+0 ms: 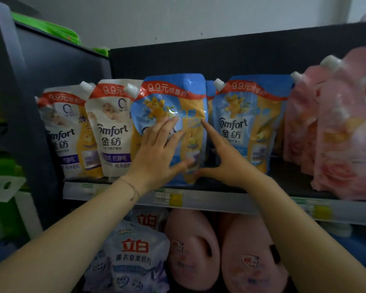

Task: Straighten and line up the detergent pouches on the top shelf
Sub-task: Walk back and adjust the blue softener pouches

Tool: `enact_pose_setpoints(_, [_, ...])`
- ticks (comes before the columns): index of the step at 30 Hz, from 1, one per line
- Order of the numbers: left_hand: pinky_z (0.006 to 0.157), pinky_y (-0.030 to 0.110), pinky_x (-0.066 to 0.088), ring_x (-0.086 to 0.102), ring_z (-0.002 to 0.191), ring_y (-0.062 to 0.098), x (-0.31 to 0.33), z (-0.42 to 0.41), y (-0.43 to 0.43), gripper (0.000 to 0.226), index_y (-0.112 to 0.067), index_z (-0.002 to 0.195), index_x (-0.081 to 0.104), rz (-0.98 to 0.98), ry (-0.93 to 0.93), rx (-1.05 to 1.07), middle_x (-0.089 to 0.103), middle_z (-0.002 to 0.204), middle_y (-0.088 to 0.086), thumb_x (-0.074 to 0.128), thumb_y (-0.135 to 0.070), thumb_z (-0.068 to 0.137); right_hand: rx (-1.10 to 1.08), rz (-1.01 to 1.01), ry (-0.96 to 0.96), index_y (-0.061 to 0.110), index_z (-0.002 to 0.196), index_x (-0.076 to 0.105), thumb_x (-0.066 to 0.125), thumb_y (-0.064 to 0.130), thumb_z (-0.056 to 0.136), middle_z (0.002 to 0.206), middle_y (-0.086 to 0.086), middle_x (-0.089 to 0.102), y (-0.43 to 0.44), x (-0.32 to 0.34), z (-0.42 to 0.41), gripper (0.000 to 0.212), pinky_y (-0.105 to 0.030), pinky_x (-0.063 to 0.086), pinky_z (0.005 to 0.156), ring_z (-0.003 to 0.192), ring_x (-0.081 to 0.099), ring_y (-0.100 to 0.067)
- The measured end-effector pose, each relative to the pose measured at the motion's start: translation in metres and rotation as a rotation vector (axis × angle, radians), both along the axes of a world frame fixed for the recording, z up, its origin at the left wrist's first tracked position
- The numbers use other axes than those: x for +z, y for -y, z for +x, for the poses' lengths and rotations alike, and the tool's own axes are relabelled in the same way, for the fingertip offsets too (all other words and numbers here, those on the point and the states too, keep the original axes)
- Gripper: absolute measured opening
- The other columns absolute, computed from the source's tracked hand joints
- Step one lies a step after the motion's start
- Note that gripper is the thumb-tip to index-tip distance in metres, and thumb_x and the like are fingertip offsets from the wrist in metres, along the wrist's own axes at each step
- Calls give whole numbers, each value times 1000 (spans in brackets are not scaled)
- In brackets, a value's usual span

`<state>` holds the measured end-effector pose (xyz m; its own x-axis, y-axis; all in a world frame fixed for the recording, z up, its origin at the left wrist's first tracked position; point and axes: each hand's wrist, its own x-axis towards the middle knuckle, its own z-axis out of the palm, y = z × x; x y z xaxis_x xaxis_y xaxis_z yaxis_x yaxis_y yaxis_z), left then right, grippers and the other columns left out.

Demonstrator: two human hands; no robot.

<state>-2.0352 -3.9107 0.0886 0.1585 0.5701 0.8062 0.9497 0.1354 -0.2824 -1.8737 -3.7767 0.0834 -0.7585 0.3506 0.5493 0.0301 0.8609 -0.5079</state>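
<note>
Blue-and-orange plastic Comfort pouch (193, 132) stood between hands: left hand (156, 151) flat on front, right hand (225, 163) splayed at right edge.

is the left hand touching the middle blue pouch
Touching. The head view shows the left hand lying flat on the front of the middle blue pouch, fingers spread.

Both arms raised, reaching forward and up, forearms bare. Left hand (156, 149): palm forward, fingers straight and spread, thumb low. Right hand (226, 159): index straight up, thumb stretched toward left thumb, tips near; other fingers hidden.
</note>
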Motion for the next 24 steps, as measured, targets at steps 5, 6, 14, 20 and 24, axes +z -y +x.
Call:
enact_pose_setpoints(5, [111, 31, 27, 36, 128, 28, 3, 62, -39, 43, -3, 125, 51, -10, 11, -275, 46, 135, 17, 58, -21, 87, -466, 205, -421, 10, 115, 62, 68, 20, 86, 108, -6, 58, -20, -4, 44, 31, -31, 46, 80, 102, 56, -23])
enact_pose_setpoints(6, [111, 27, 26, 34, 129, 24, 2, 75, -49, 47, -3, 131, 45, -50, 148, -315, 42, 138, 14, 58, -21, 89, -544, 168, -510, 7, 115, 60, 69, 17, 84, 111, -9, 55, -25, -5, 49, 34, -34, 46, 83, 105, 54, -26])
enact_pose_setpoints(14, [110, 38, 34, 37, 134, 29, 11, 104, -135, 89, -4, 143, 17, -104, 1589, -234, 34, 145, 13, 71, -38, 82, -477, -831, -446, 16, 150, 11, 80, 41, 72, 152, -8, 28, -65, 9, 40, 107, -42, 38, 105, 134, 36, -31])
enact_pose_setpoints(20, [114, 44, 26, 26, 139, 30, -2, 95, -166, 103, -14, 149, -8, -67, 1720, -244, 15, 155, 10, 61, -55, 84, -307, -1016, -322, 34, 149, -1, 84, 49, 62, 150, -4, 29, -75, 13, 27, 123, -43, 42, 89, 131, 38, -32])
enact_pose_setpoints(24, [114, 48, 24, 23, 138, 33, -5, 93, -173, 109, -19, 148, -3, 34, 1720, -140, 14, 153, 12, 64, -63, 74, -329, -947, -222, 38, 147, -9, 85, 66, 39, 153, -1, 23, -78, 11, 10, 145, -49, 39, 104, 135, 33, -33])
